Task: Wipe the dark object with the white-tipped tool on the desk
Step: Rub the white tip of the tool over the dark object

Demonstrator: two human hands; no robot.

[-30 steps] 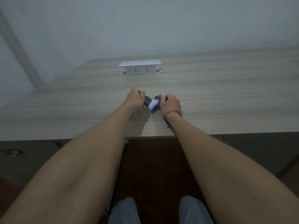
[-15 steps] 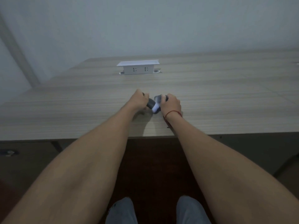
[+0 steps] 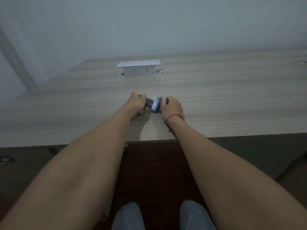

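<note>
My left hand (image 3: 136,103) is closed around a dark rounded object (image 3: 149,103) just above the wooden desk (image 3: 216,100), near its front edge. My right hand (image 3: 172,106), with a red string at the wrist, grips a dark-handled tool whose white tip (image 3: 155,105) presses against the right side of the dark object. The two hands nearly touch, and most of both items is hidden inside the fists. The white tip looks blurred.
A white pop-up socket box (image 3: 139,68) stands at the back of the desk, well beyond the hands. A wall rises behind the desk. A small fitting (image 3: 304,62) sits at the far right edge. My knees show below the desk's front edge.
The white tip has shifted up along the dark object between my hands. Both hands stay in about the same spot on the desk.
</note>
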